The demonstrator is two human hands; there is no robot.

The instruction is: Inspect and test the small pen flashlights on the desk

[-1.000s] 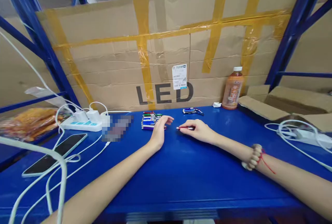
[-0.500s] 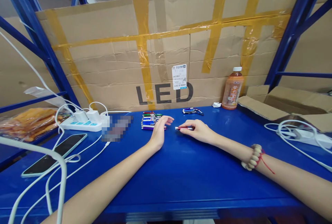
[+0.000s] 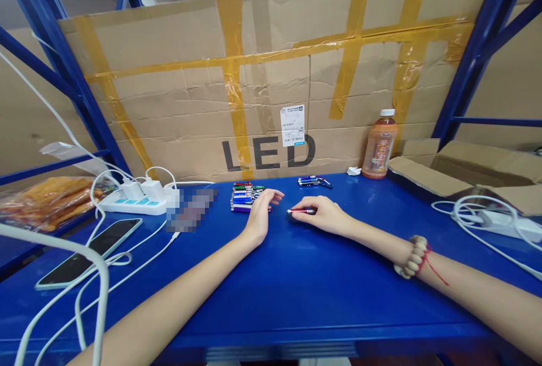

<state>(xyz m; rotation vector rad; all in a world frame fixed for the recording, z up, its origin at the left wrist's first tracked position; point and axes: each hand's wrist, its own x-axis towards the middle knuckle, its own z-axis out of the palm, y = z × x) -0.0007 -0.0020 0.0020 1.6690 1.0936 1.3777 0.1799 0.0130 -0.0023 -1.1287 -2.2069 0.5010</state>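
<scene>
My right hand (image 3: 324, 214) rests on the blue table (image 3: 296, 281) with its fingers pinched round a small red pen-like light (image 3: 300, 211) that lies flat. My left hand (image 3: 259, 213) lies beside it, fingers loosely spread and holding nothing, its fingertips next to a pile of several small coloured pen lights (image 3: 243, 196). A second small group of these lights (image 3: 313, 181) sits farther back near the cardboard wall.
An orange drink bottle (image 3: 380, 146) stands at the back right beside an open cardboard box (image 3: 470, 171). A white power strip (image 3: 133, 199), cables and a phone (image 3: 91, 250) lie at the left. More white cable (image 3: 478, 216) lies at the right.
Almost nothing has moved. My right hand has turned the red light very slightly; my left hand has stayed in place.
</scene>
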